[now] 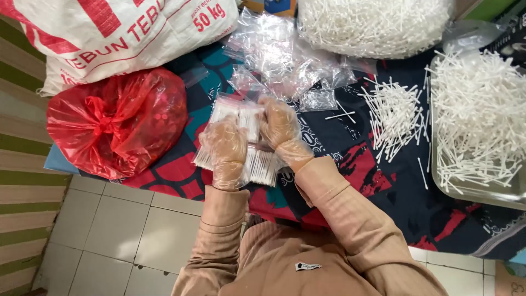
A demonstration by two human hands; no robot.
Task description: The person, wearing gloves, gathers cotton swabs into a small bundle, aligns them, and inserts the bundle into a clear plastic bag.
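Item: clear packet of cotton swabs (241,116), gripped by your gloved left hand (226,148) and right hand (279,127). Filled packets (263,167) lie beneath; red bag (118,121) left, loose swabs (394,118) right.

Showing two gloved hands, left (226,147) and right (280,127), at 6 o'clock; one red bag (118,121) at 9; one white sack (118,33) at 11; one tray (471,189) at 3; swabs (393,118) lying beyond counting.

Home packing spot, I'm on the tiled floor (120,230). Patterned cloth (383,181) spread out. Cotton swabs heaped in a metal tray (466,189), big sack (109,33) beside.
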